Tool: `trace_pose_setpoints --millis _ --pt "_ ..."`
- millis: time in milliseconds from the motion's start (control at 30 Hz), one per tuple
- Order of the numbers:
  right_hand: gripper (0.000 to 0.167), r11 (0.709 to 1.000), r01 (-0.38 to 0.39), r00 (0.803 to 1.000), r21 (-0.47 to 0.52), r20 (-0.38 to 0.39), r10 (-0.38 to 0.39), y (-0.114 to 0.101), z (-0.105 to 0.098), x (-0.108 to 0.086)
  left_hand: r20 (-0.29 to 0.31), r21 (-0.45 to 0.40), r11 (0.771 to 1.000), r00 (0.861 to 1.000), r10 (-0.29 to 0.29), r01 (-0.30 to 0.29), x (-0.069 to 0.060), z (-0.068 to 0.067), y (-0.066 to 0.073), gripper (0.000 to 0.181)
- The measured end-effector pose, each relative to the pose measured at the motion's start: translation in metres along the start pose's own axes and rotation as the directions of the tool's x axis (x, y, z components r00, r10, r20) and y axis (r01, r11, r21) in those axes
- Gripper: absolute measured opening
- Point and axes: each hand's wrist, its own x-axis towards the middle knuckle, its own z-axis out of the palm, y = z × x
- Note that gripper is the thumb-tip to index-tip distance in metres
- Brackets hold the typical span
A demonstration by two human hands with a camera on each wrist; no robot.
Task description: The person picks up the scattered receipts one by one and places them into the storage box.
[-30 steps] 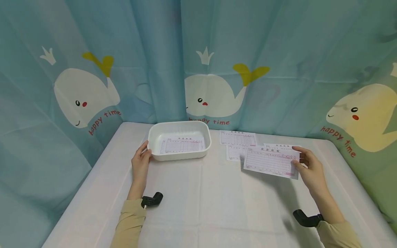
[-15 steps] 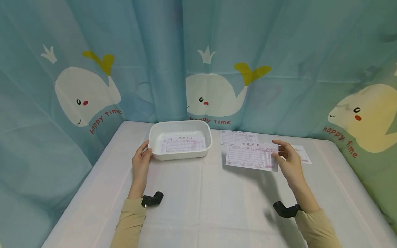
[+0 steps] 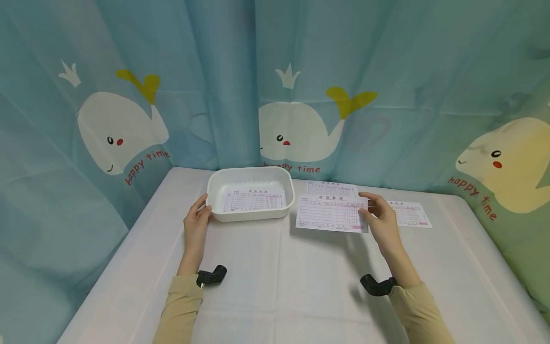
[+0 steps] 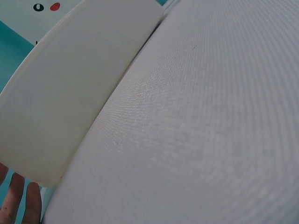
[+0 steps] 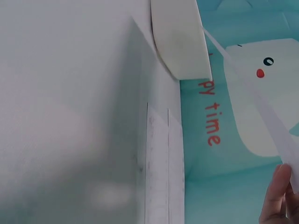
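In the head view my right hand (image 3: 380,220) pinches the right edge of a printed receipt slip (image 3: 328,213), thumb in front. The slip is held above the table, lined face up; the right wrist view shows it edge-on as a thin white sheet (image 5: 261,105). A white rectangular tray (image 3: 249,218) stands at the back, left of centre, with a similar receipt slip (image 3: 253,200) lying inside. My left hand (image 3: 196,220) touches the tray's front left corner. In the left wrist view, fairly straight fingers (image 4: 32,203) meet the tray's outer wall (image 4: 70,93).
One more slip (image 3: 331,187) lies at the table's back edge, partly hidden behind the held one. Another slip (image 3: 412,215) lies to the right of my right hand. A blue-green curtain (image 3: 223,95) with whale prints hangs directly behind the white-covered table (image 3: 275,286).
My right hand has carried the receipt slip leftward toward the tray, uncovering the slip at the right. The left hand and the tray stay in place.
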Motion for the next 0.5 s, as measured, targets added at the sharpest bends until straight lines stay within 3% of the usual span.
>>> trace_pose_setpoints --millis 500 --pt "0.039 0.998 -0.017 0.999 0.057 0.046 0.014 -0.020 0.029 0.018 0.015 -0.002 1.000 1.000 -0.010 0.010 -0.002 0.000 0.002 0.045"
